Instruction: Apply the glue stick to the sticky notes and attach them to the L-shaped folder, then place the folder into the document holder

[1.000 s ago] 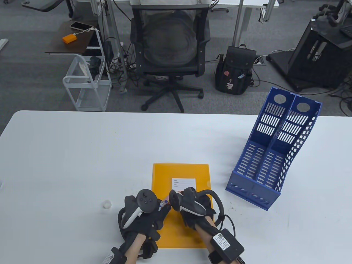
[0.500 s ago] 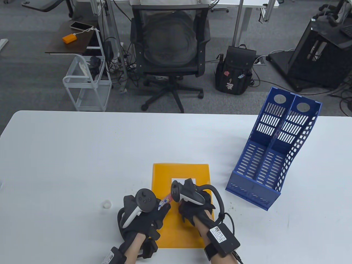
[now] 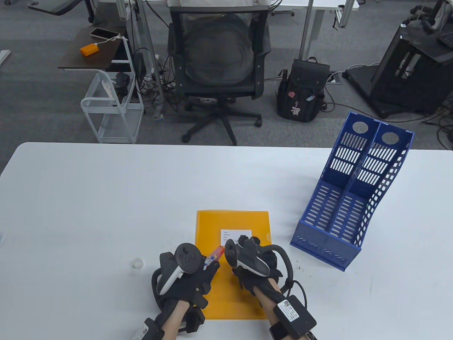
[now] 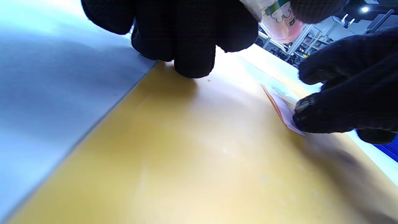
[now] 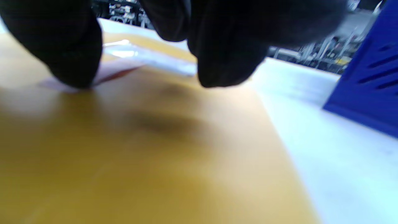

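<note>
An orange L-shaped folder [image 3: 231,283] lies flat at the table's near edge, with a white label [image 3: 236,234] on it. My left hand [image 3: 198,272] rests on the folder's left edge and grips a glue stick [image 3: 214,255], red tip pointing right. My right hand [image 3: 246,248] is on the folder just below the label. One of its fingertips [image 4: 311,119] presses a small sticky note [image 4: 281,104] onto the folder [image 4: 186,155]; the note's far edge lifts a little. The note [image 5: 119,67] also shows under the right fingers [image 5: 74,53].
A blue two-slot document holder [image 3: 350,198] stands tilted at the right of the table, its wall also in the right wrist view [image 5: 367,77]. A small white cap [image 3: 137,263] lies left of my left hand. An office chair [image 3: 219,63] is beyond the table.
My right hand slid forward over the label, then came back a little to the right. More of the glue stick's red tip shows. The left hand stayed put.
</note>
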A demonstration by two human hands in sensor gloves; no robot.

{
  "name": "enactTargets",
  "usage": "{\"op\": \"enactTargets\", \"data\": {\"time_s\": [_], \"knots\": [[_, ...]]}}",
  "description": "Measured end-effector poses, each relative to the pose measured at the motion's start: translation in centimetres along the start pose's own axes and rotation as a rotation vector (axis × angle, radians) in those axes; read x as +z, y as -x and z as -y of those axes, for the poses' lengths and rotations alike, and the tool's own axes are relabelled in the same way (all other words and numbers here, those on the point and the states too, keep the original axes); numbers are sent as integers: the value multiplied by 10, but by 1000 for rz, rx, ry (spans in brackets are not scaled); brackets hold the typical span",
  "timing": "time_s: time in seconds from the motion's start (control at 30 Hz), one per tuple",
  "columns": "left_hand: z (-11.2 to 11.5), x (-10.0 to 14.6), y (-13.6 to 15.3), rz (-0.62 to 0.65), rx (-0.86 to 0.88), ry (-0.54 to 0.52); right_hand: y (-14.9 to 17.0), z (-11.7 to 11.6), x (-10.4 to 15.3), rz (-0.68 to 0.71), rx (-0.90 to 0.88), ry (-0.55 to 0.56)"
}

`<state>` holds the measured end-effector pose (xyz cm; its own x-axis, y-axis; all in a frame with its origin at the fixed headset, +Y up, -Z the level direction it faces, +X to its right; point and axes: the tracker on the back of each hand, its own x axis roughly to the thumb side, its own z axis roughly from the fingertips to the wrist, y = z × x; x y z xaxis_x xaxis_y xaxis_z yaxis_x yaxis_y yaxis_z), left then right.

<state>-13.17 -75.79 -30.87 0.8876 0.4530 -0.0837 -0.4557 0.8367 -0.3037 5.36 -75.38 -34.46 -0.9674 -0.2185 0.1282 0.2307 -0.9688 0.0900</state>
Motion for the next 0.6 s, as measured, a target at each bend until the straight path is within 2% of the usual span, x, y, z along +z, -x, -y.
{"op": "enactTargets", "data": {"time_s": [0.1,0.3,0.47,0.6], "knots": [[1,1,-1,-22,25,8,11,6,12,-24,-8,62],[1,1,1,-43,71,-20,38,16,46,-5,-298,147],[-3,2,4,-42,99,-33,43,5,58,37,-403,208],[-7,4,7,-35,118,-54,45,0,58,75,-453,167]]}}
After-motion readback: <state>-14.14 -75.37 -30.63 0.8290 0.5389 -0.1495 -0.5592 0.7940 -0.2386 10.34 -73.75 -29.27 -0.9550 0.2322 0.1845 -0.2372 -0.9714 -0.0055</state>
